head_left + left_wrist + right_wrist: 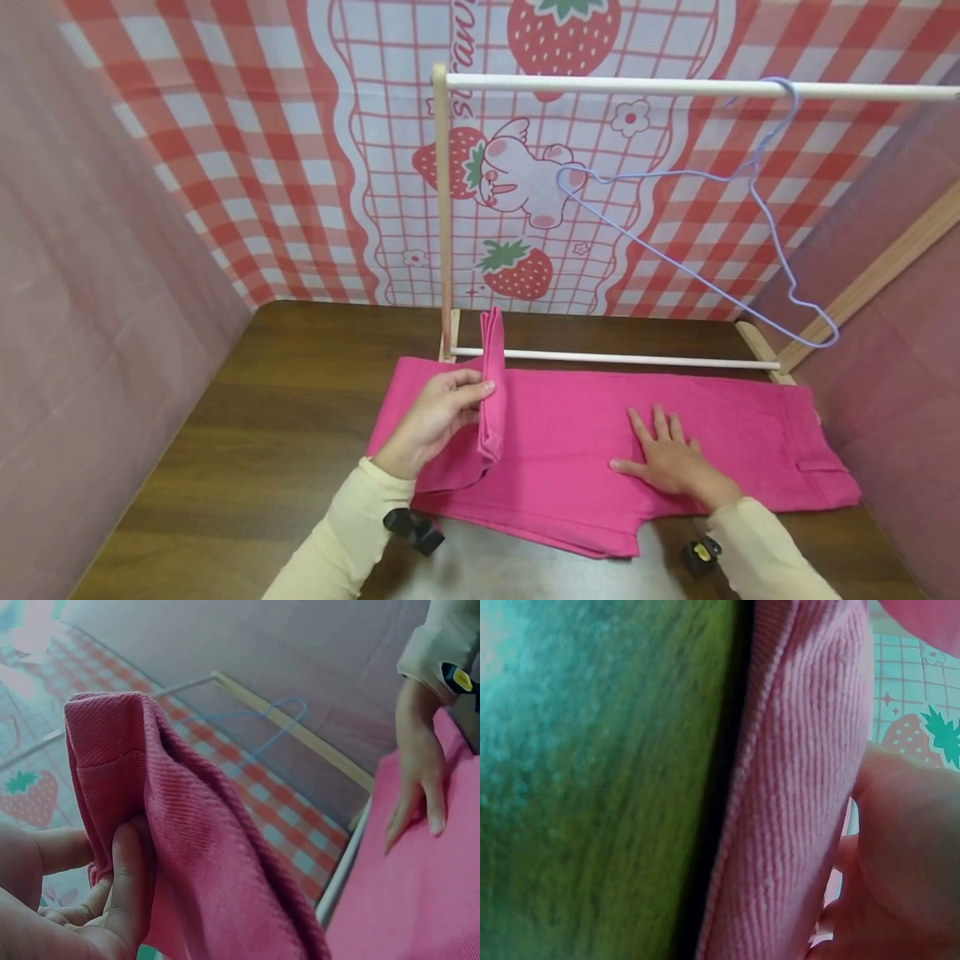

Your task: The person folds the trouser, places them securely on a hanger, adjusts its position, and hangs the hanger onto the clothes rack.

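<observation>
Pink ribbed trousers lie folded lengthwise on the wooden table, waistband end to the right, in front of a rack. The left hand pinches the hem end between thumb and fingers, holding it upright above the cloth. The right hand rests on the trousers, fingers spread. A lilac hanger hangs from the rail. The right wrist view is too close to tell which edge it shows.
</observation>
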Available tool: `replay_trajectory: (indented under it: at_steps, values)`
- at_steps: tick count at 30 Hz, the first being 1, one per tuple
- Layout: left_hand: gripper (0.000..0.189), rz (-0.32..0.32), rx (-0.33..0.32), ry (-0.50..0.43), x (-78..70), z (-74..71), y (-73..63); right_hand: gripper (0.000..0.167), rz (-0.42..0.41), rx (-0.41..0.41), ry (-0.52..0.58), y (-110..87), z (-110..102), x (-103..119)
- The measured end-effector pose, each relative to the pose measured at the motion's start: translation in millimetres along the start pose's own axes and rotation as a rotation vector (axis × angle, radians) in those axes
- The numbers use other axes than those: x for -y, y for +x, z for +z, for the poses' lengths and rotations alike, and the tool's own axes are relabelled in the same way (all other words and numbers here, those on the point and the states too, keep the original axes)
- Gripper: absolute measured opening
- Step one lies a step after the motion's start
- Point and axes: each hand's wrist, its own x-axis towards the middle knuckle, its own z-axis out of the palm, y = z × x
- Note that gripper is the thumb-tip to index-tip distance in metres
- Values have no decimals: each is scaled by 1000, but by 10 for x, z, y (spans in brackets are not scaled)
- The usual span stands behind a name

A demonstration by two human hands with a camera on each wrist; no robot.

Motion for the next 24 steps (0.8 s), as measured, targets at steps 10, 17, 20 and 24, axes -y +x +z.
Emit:
replay_trajectory:
  at_steps: [10, 17, 20, 24]
  values:
    - [24, -29, -22, -3, 81, 2, 99, 105, 13, 6, 26, 57, -55, 7]
    - [22, -39, -12, -12, 87, 19, 112, 104, 48, 59, 18, 62, -160, 78]
    - [19, -33, -16, -19, 98, 22, 116, 101, 18, 61, 53, 72, -204, 187]
    - [21, -40, 0, -6, 105, 37, 113, 96, -52, 37, 155, 66, -266, 394]
